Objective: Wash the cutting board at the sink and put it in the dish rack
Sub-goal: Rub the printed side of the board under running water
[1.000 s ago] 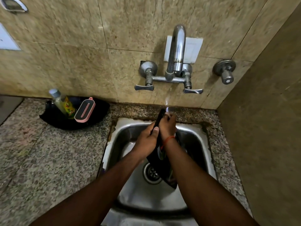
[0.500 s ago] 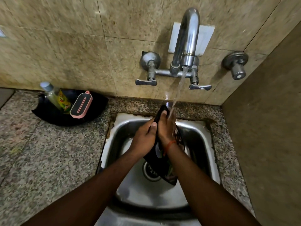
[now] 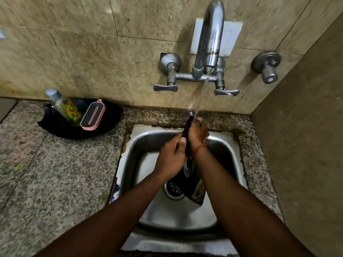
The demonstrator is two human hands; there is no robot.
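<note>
A dark cutting board (image 3: 194, 188) stands on edge over the steel sink (image 3: 228, 143), its top corner under the stream of water from the tap (image 3: 210, 39). My left hand (image 3: 171, 157) grips the board's left face, thumb along its edge. My right hand (image 3: 197, 135) presses flat on the board's right face near the top, where the water lands; its fingers are partly hidden behind the board. The board's lower corner shows a printed pattern above the drain (image 3: 173, 188).
A black tray (image 3: 55, 125) on the granite counter at the left holds a bottle of dish liquid (image 3: 63, 105) and a pink-edged scrubber (image 3: 92, 115). Two lever handles (image 3: 165, 87) flank the tap; a separate valve (image 3: 267, 66) sits right. A tiled wall closes the right side.
The view has shifted slightly, with the tap higher in the frame. Both hands stay on the board under the running water; the right hand has slid a little up toward the top edge.
</note>
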